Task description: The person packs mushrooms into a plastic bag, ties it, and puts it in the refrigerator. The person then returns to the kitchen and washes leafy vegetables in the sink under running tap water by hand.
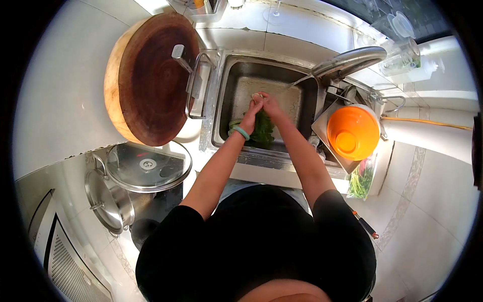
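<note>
Both hands are over the steel sink (297,93), close together near its middle. My left hand (250,115), with a pale green bangle at the wrist, has its fingers closed around the pale stem end of leafy greens (262,132). My right hand (271,106) meets it at the same stem end, fingers bent. The dark leaves hang down between the wrists toward the near side of the sink. Water runs from the curved faucet (347,59) at the right, slanting toward the hands.
A thick round wooden board (158,80) leans at the left. Below it are a glass lid (148,163) and a steel pot (136,204). An orange bowl (354,132) stands right of the sink, above bagged greens (360,182). Glassware (402,53) sits at upper right.
</note>
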### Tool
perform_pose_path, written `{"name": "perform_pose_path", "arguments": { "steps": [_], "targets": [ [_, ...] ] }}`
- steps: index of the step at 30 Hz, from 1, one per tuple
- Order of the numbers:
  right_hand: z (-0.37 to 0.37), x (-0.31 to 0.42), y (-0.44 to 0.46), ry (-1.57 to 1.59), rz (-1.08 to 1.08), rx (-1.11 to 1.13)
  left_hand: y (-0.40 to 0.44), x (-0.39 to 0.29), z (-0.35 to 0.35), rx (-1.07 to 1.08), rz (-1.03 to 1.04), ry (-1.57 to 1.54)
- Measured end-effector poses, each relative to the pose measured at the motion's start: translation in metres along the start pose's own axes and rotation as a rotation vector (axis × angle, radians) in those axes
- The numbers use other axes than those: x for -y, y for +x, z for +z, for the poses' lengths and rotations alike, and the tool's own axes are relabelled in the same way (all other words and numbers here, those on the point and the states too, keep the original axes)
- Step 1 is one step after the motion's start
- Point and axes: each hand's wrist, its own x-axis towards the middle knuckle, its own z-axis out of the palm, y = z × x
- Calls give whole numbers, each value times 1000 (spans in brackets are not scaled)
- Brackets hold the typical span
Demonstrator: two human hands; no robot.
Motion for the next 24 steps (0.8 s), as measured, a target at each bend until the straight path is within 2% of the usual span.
{"name": "perform_pose_path", "arguments": {
  "steps": [2,3,4,5,6,7,9,10,12,13,15,19,21,24],
  "targets": [
    [4,0,1,96,49,-50,0,1,10,-340,-181,156],
    [5,-1,2,192,97,-101,0,2,10,-340,-183,155],
    [6,-4,5,192,100,-104,2,4,9,-288,-77,171],
    [6,-11,10,331,103,-135,2,7,9,-236,26,185],
    [5,-18,13,470,103,-167,3,8,7,-234,21,183],
    [-1,-26,19,470,102,-170,9,7,0,-184,32,131],
    [-12,-43,28,-174,-308,-54,23,10,-12,-130,42,81],
    [-14,-41,26,-173,-308,-57,29,10,-15,-147,69,107],
    [-17,-39,17,-588,-535,-160,35,13,-21,-162,95,134],
    [-16,-36,11,-585,-535,-163,33,4,-17,-174,114,25],
    [-13,-32,-7,-518,-274,-102,30,-9,-15,-180,128,-78],
    [-15,-28,-22,-492,-284,-170,29,-27,-22,-95,121,-222],
    [-25,-42,-17,-665,-323,-209,26,-33,-25,-67,115,-255],
    [-26,-22,-25,-531,-216,-203,21,-42,-26,-45,59,-237]
  ]
}}
